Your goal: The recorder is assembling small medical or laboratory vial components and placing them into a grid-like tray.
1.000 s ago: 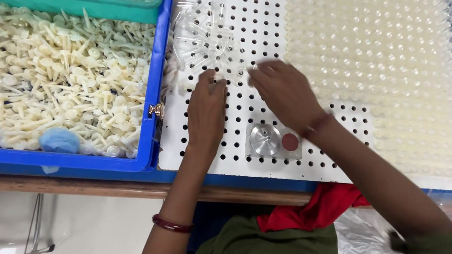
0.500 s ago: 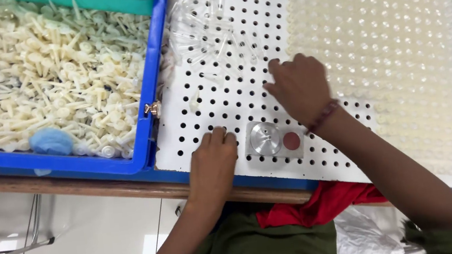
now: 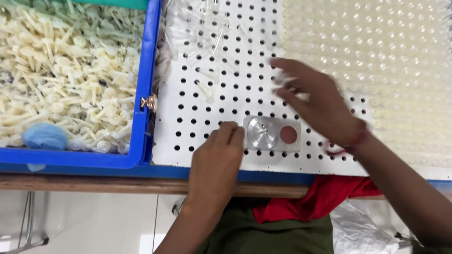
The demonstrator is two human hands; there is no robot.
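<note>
Starting at the left: a blue bin is seen heaped with cream plastic pieces; a blue wad lies at its near edge.
Bin latch: a small brass knob sits on the bin's right wall, just beside the white board.
Board: a white board with rows of holes lies flat on the table; its left part is mostly empty holes, its right part is filled with upright cream pegs.
Loose parts: clear tubes are scattered on the board's far left corner; one lone peg lies loose, its long axis running away from the person.
Left hand: the left hand is pressed knuckles-down on the board's near edge, fingers curled; whether anything is pinched inside cannot be told.
Metal disc: a round silver disc with a red spot beside it is set on the board, touching the left fingertips on their right side.
Right hand: the right hand is held over the board with fingers spread and loosely open, blurred; it appears empty, though the blur leaves this uncertain.
Key relation: the lone peg lies beyond and slightly left of the left hand, and left of the right hand's fingertips; the left hand is judged nearer to it.
</note>
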